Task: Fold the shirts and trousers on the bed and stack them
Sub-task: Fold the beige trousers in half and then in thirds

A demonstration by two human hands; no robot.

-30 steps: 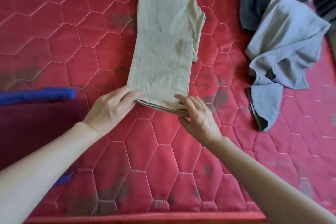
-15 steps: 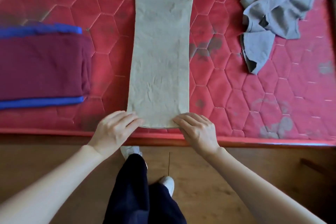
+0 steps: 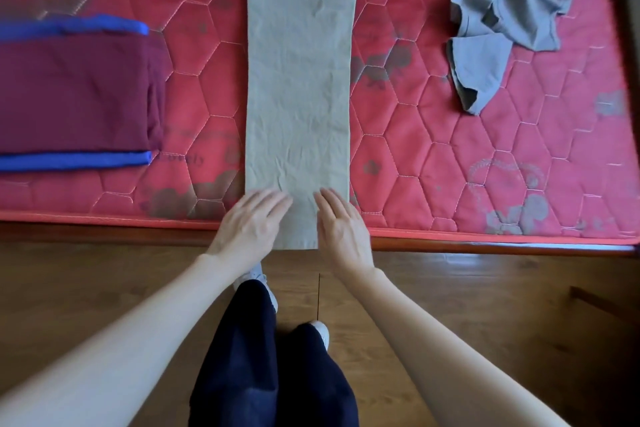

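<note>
Both hands, left (image 3: pixel 250 224) and right (image 3: pixel 341 225), lie flat with fingers straight on the trousers' (image 3: pixel 299 87) near end at the bed (image 3: pixel 450 184) edge, likely smoothing them for folding.

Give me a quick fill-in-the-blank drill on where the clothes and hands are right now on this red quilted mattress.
1. Both hands, the left hand and the right hand, lie flat on the near end of the long ____ trousers.
2. The folded maroon garment rests on top of a folded ____ garment.
3. The crumpled grey shirt lies to the ____ of the trousers.
4. The trousers' near end overhangs the edge of the red quilted ____.

Missing words: beige; blue; right; mattress
</note>
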